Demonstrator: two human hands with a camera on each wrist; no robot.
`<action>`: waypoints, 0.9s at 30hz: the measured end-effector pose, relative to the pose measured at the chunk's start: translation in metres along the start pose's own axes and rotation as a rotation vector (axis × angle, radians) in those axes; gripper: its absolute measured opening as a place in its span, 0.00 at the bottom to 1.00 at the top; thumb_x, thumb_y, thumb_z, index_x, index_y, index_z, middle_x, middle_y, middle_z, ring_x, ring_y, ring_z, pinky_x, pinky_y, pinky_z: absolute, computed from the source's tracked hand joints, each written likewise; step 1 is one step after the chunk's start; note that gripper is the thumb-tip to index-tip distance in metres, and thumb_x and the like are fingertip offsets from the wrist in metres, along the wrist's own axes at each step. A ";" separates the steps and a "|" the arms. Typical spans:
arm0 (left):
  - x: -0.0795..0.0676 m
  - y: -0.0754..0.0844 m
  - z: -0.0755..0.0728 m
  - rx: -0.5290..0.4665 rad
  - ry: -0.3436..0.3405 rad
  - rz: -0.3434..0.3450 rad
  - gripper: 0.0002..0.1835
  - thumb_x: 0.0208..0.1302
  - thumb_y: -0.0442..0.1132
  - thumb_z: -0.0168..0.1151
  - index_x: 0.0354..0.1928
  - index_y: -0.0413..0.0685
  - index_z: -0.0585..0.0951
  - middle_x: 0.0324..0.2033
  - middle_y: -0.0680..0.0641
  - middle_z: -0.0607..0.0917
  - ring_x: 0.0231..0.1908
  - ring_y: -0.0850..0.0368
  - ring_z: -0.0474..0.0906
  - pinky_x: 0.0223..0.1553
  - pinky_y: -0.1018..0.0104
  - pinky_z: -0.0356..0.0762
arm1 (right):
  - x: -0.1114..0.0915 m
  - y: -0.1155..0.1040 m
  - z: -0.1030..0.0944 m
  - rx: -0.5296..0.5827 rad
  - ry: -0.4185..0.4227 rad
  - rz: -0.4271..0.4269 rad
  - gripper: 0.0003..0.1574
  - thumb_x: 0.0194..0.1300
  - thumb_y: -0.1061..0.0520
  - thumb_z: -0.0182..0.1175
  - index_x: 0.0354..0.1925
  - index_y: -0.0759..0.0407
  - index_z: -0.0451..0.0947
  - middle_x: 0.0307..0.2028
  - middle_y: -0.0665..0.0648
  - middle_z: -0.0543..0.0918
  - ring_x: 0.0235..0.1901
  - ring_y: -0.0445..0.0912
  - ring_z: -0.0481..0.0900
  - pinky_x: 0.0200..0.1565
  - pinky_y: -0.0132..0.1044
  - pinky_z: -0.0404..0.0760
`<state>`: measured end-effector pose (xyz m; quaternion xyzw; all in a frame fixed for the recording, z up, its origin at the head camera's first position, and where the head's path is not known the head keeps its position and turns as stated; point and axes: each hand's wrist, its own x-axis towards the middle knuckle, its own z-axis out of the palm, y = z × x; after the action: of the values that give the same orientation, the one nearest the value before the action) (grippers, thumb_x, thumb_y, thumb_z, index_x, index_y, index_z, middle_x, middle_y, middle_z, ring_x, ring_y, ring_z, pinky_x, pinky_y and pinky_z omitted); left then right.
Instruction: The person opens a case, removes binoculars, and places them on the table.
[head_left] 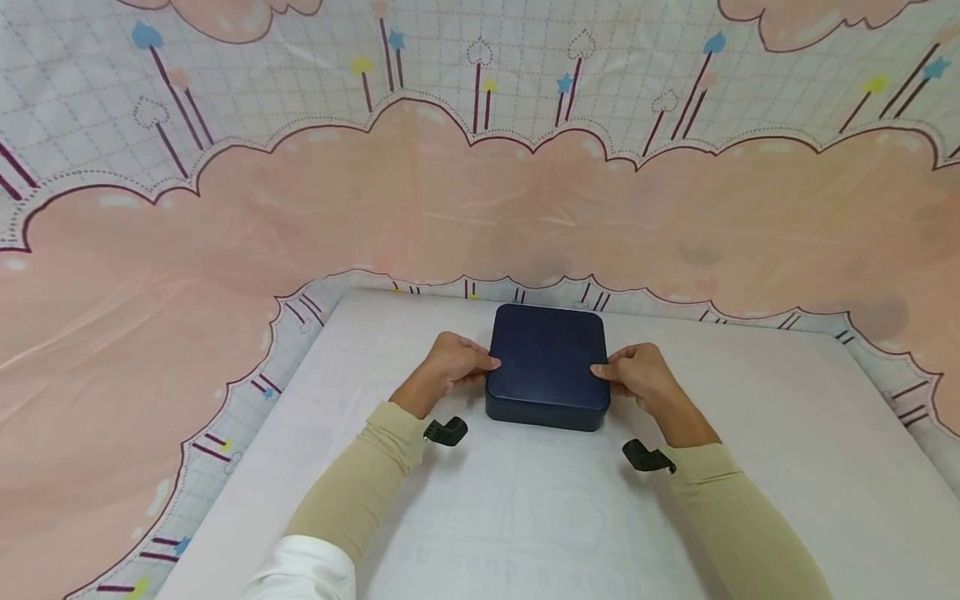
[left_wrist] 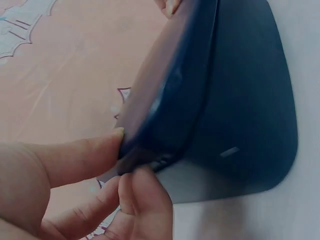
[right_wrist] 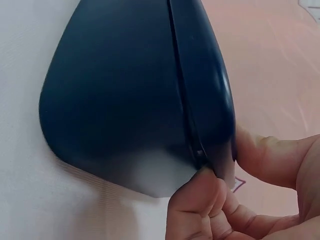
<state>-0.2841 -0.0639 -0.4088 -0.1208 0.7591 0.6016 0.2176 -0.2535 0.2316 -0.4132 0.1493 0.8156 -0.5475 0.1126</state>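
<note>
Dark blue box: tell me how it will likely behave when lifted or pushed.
The dark blue box looks stiff, showing no bend. Low and broad, it probably won't tip easily. The seam along its side hints the upper part may lift off alone.

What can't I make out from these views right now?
Inside of the box, head view: hidden by the lid.
Right grip, left wrist view: mostly cut off by the top edge.
Pale mark on the box, left wrist view: too blurred to identify.
Print on the table, head view: too faint to read.
</note>
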 end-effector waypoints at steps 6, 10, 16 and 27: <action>-0.003 0.008 -0.001 -0.012 -0.004 0.025 0.17 0.51 0.33 0.76 0.43 0.40 0.82 0.33 0.47 0.84 0.29 0.59 0.79 0.38 0.65 0.83 | -0.006 -0.007 -0.005 0.022 -0.007 -0.028 0.24 0.59 0.61 0.70 0.48 0.71 0.71 0.33 0.54 0.75 0.25 0.42 0.76 0.31 0.31 0.82; -0.004 0.010 -0.003 -0.018 -0.004 0.014 0.17 0.51 0.32 0.76 0.43 0.40 0.83 0.33 0.47 0.84 0.28 0.58 0.79 0.34 0.68 0.83 | -0.010 -0.012 -0.007 0.035 -0.019 -0.032 0.24 0.59 0.60 0.70 0.48 0.71 0.71 0.33 0.54 0.76 0.25 0.42 0.77 0.32 0.31 0.83; -0.005 0.011 -0.009 -0.035 -0.006 0.011 0.17 0.50 0.32 0.76 0.43 0.40 0.83 0.32 0.47 0.84 0.27 0.58 0.80 0.31 0.70 0.82 | -0.015 -0.018 -0.007 0.047 -0.028 -0.048 0.24 0.59 0.60 0.71 0.47 0.71 0.72 0.31 0.53 0.76 0.25 0.41 0.77 0.32 0.31 0.84; -0.017 0.017 -0.023 -0.058 0.008 0.021 0.16 0.51 0.32 0.76 0.43 0.39 0.84 0.33 0.45 0.85 0.27 0.58 0.81 0.30 0.71 0.83 | -0.020 -0.028 -0.001 0.075 -0.043 -0.085 0.23 0.58 0.60 0.71 0.45 0.70 0.73 0.27 0.49 0.77 0.24 0.39 0.77 0.30 0.30 0.83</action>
<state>-0.2808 -0.0836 -0.3821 -0.1216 0.7433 0.6252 0.2046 -0.2451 0.2205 -0.3813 0.1068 0.7976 -0.5851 0.1010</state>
